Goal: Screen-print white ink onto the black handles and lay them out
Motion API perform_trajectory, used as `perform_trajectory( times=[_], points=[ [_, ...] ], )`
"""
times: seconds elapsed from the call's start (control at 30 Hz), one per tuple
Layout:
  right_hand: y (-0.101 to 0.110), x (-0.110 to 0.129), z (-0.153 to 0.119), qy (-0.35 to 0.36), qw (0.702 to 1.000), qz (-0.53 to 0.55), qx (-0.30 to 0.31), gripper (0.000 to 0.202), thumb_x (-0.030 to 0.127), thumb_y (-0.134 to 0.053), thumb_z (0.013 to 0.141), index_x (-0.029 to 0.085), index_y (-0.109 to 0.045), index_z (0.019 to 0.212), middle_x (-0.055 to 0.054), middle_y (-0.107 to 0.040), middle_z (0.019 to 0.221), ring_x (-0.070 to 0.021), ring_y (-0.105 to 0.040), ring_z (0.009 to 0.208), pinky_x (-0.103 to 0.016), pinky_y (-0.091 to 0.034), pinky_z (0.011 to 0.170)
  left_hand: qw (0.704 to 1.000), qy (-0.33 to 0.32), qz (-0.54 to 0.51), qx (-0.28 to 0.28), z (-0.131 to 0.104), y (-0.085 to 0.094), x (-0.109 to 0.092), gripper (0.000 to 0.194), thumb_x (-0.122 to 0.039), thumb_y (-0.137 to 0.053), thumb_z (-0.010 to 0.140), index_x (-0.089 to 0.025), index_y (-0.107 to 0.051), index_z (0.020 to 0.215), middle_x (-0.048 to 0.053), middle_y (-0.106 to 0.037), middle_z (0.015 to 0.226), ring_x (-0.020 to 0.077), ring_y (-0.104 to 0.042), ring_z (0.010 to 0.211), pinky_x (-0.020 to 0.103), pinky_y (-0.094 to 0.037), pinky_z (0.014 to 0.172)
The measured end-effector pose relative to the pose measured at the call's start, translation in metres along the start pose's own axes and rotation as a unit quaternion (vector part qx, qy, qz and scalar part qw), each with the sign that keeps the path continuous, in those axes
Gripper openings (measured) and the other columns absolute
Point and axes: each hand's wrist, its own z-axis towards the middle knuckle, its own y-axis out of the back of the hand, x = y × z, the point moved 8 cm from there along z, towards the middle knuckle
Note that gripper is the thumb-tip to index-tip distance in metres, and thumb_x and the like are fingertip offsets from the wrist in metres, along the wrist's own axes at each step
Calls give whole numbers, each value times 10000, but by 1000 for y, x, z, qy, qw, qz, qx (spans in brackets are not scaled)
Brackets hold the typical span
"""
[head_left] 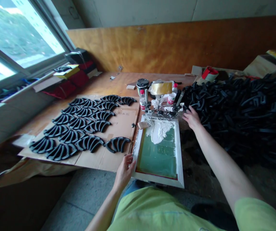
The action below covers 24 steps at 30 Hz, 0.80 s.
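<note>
A window [20, 61] on the left shows blurred greenery [15, 30] outside. Near it sit a red box [64, 88] and a black box [79, 56]. A wooden board [152, 48] stands along the counter's [125, 78] back edge, below a grey wall [140, 11]. Grey floor [72, 199] shows beneath.

The framed screen [180, 157] is positioned at near centre. Paste [160, 131] lies on its far portion; a block [143, 124] rests at its far left corner. To the left, a cardboard sheet [123, 120] on the table [124, 80] carries rows of curved parts [77, 123]. To the right lies a heap [236, 106]. Behind the screen are a tub [142, 85], a bottle [142, 102] and a tape roll [162, 88]; a second bottle [175, 86], partly hidden, appears to stand right of the roll. A board [140, 48] stands behind the table.
</note>
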Motion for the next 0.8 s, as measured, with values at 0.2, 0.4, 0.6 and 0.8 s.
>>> perform_trajectory(
  times=[0.2,0.4,0.6,0.8],
  points=[
    [21,-17,-30,-18,995,-91,29,398,142,-630,691,199,-663,1083,-93,-688,1121,-157,-680,852,-335,-587,769,997,56,-19,55,11,-3,8,652,-566,-602,779,-217,-446,1307,50,-677,953,165,-655,724,262,-501,611],
    [66,-23,-98,10,992,-119,32,325,355,-725,670,148,-707,920,-91,-733,893,-143,-669,669,-247,-554,561,992,25,-73,103,10,11,-38,687,-496,-670,764,-209,-471,1355,-36,-577,708,102,-524,569,199,-402,522],
    [81,-19,-139,-1,993,-116,21,376,454,-762,623,158,-721,851,-76,-736,841,-152,-657,636,-264,-533,545,988,10,-88,124,3,31,-102,427,-487,-718,730,-174,-713,1020,43,-685,853,147,-590,683,210,-440,549],
    [71,-4,-156,12,984,-171,38,248,342,-737,654,153,-728,815,-60,-720,775,-195,-652,675,-326,-539,618,985,-63,-114,112,8,46,-156,495,-559,-614,811,-166,-708,1096,36,-696,843,115,-552,582,195,-369,478]
  ],
)
